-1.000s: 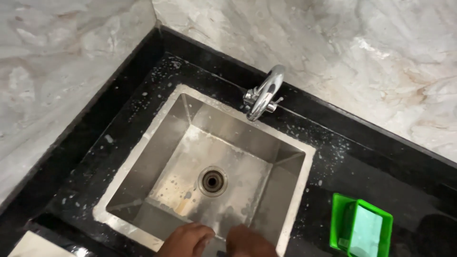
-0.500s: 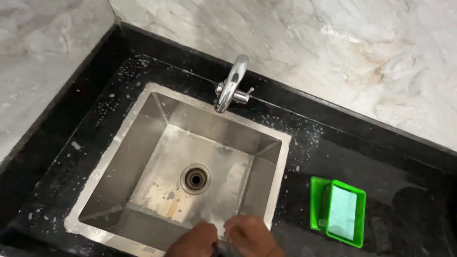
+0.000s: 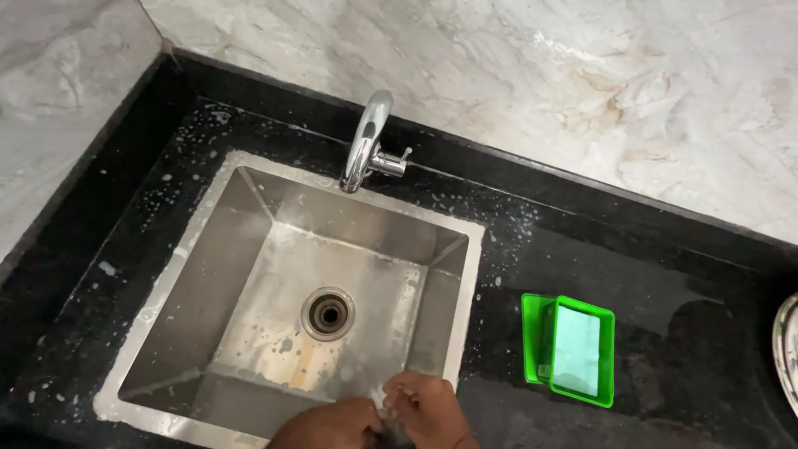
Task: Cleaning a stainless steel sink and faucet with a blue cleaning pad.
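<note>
Both of my hands sit at the bottom edge of the head view, pressed together over the near right corner of the steel sink [image 3: 465, 274]. My left hand [image 3: 328, 426] has its fingers curled. My right hand [image 3: 428, 407] is closed against it. A small dark thing [image 3: 391, 434] shows between them, mostly hidden, and I cannot tell what it is. The sink's basin is wet and soapy around the round drain [image 3: 328, 313].
A chrome tap [image 3: 370, 137] stands at the sink's far rim. The black counter [image 3: 657, 258] is flecked with foam. A green soap dish [image 3: 573, 349] with a pale bar lies right of the sink. A metal rim [image 3: 788, 349] shows at the right edge. Marble walls stand behind and to the left.
The view has drifted so the sink and tap sit further left and the soap dish shows fully. My hands stay together at the sink's near edge, barely shifting.
</note>
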